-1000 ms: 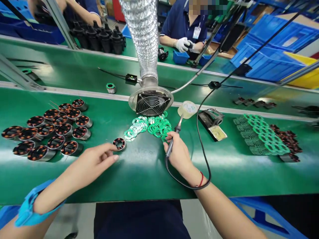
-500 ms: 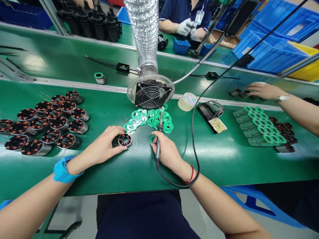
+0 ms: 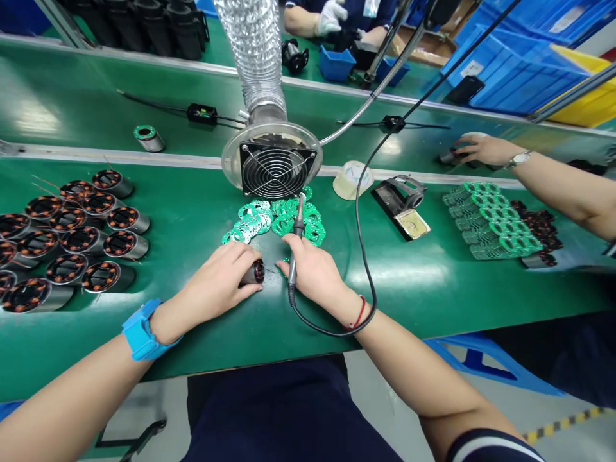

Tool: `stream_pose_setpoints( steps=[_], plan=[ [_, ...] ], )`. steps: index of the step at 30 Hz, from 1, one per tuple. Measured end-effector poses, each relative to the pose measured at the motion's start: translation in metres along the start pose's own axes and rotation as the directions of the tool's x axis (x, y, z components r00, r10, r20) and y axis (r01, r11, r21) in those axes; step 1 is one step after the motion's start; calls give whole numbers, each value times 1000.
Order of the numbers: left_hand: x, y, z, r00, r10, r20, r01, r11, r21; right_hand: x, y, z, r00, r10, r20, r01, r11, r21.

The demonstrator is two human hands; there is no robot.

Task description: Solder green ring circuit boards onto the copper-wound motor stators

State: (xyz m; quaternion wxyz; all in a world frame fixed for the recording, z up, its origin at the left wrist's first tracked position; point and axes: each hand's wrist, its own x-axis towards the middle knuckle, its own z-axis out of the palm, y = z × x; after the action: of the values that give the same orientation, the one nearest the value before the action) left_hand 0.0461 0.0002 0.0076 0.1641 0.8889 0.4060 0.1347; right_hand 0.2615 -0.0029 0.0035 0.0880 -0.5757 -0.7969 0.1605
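Note:
My left hand (image 3: 219,282) is closed around a small motor stator (image 3: 255,272) with copper windings, tipped on its side on the green bench (image 3: 269,324). My right hand (image 3: 310,273) grips a soldering iron (image 3: 296,237) by its handle, tip pointing up and away toward the fan. Its fingertips rest on the bench just right of the stator, beside a small green ring board that is mostly hidden. A heap of green ring circuit boards (image 3: 276,219) lies just beyond both hands.
Several stators (image 3: 72,234) sit grouped at left. A fume fan (image 3: 272,168) on a foil duct stands behind the boards. An iron stand (image 3: 402,205), a tape roll (image 3: 351,179) and stacked finished parts (image 3: 498,221) lie to the right, where another person's hand (image 3: 479,149) reaches.
My left hand closed on the single stator and tipped it onto its side, drawing it nearer. My right hand with the iron moved left toward it. The view shifted downward.

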Motion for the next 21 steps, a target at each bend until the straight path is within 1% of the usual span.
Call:
stream_pose_setpoints(
  steps=[1,3,5,6,8,10,13,15,18,19,21],
  plan=[
    [-1,1,2,999,43,0,-42,998,55,-2,3,-1,1000,-20,-15,21,999,35],
    [-3,3,6,995,98,15,-99,987,124,-8,10,-5,991,-129,-38,132,985,109],
    [-5,4,8,992,125,31,-128,982,142,-14,16,-9,966,-257,-28,258,953,160],
    [-5,5,9,991,128,37,-132,982,138,-15,18,-11,954,-300,-11,297,940,170],
    [-5,3,10,991,123,48,-128,985,115,-15,18,-10,947,-322,24,314,936,160],
    [-5,0,10,992,113,64,-117,990,73,-10,15,-5,958,-285,31,280,953,118],
    [-8,-4,11,996,67,56,-65,997,-32,-6,12,1,976,-217,-26,219,971,93],
    [-9,-4,11,1000,-9,29,13,994,-106,-9,13,1,975,-197,-102,212,964,162],
    [-9,-1,11,991,-136,5,134,972,-191,-23,19,-8,966,-143,-213,212,915,344],
    [-8,1,11,988,-155,6,153,966,-206,-30,20,-11,966,-105,-235,194,896,400],
    [-6,4,11,988,-157,5,154,964,-217,-44,21,-15,960,-4,-279,140,872,468]
  ],
)
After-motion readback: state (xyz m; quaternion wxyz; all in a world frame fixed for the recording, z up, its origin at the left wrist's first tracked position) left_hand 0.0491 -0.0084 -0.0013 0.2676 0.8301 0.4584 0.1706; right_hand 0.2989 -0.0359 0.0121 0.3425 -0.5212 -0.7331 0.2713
